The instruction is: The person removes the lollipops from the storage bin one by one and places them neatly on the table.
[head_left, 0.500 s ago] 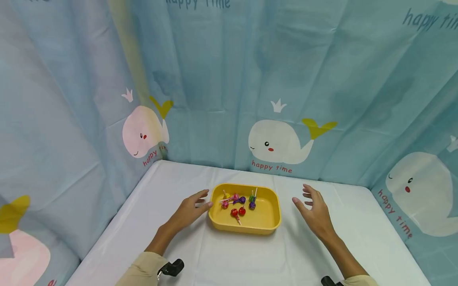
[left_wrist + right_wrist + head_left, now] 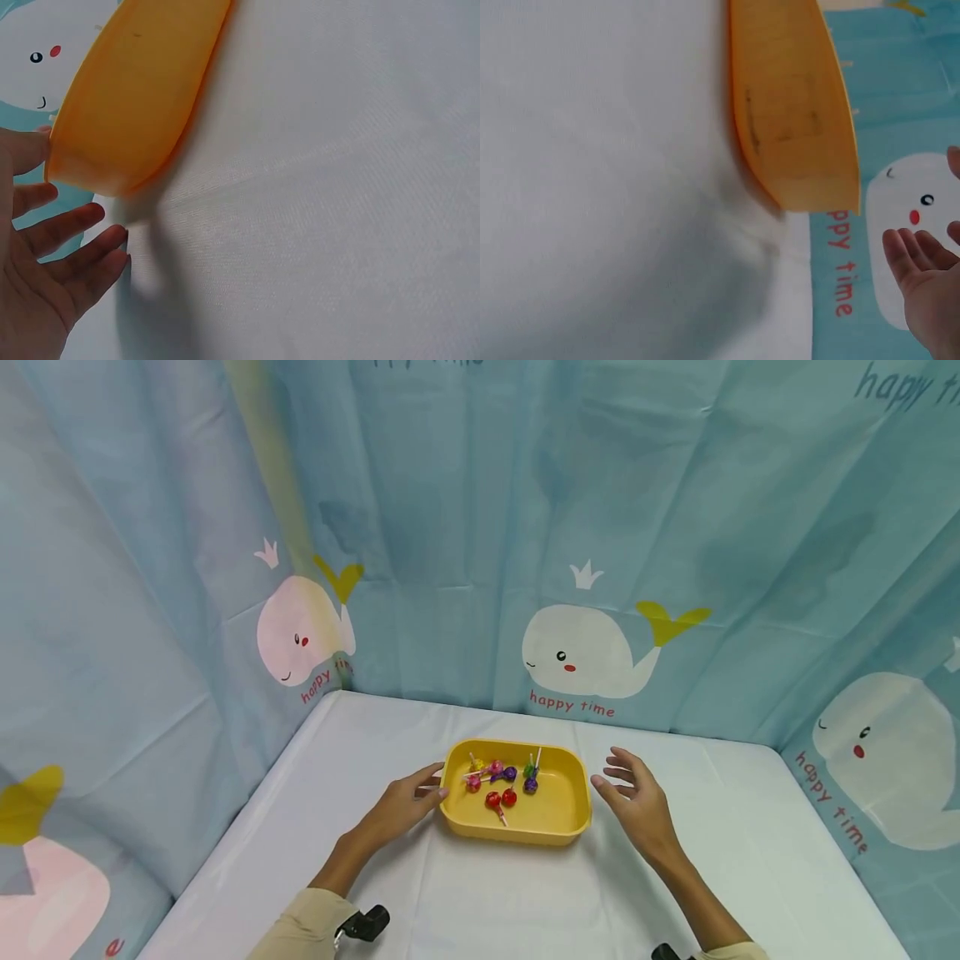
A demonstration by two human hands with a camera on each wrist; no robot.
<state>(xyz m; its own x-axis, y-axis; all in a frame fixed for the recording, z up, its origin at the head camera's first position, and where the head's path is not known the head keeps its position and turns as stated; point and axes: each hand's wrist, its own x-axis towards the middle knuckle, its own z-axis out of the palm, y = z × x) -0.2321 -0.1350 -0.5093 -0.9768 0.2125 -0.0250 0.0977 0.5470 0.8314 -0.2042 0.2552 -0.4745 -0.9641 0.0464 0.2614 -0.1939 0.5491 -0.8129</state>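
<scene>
Tray (image 2: 555,806) set on worktop (image 2: 525,902) btwn L hand (image 2: 401,810) & R hand (image 2: 643,806), prob. so both ends are reachable. L fingers (image 2: 64,230) spread, thumb (image 2: 28,152) at rim (image 2: 443,770); R fingers (image 2: 916,253) relaxed, nothing gripped, just off tray. Lollies (image 2: 510,773) kept in by walls (image 2: 127,97).

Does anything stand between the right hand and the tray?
Nothing visible does: the right wrist view shows a gap between the right hand and the tray. The lollipops lie inside it.

I see a yellow tray (image 2: 555,810) on a white cloth (image 2: 510,902), its lollipops (image 2: 492,799) red, pink, purple, green and yellow. Behind the tray, yellow-tailed white whales (image 2: 592,660) pattern the blue curtain (image 2: 435,635).
</scene>
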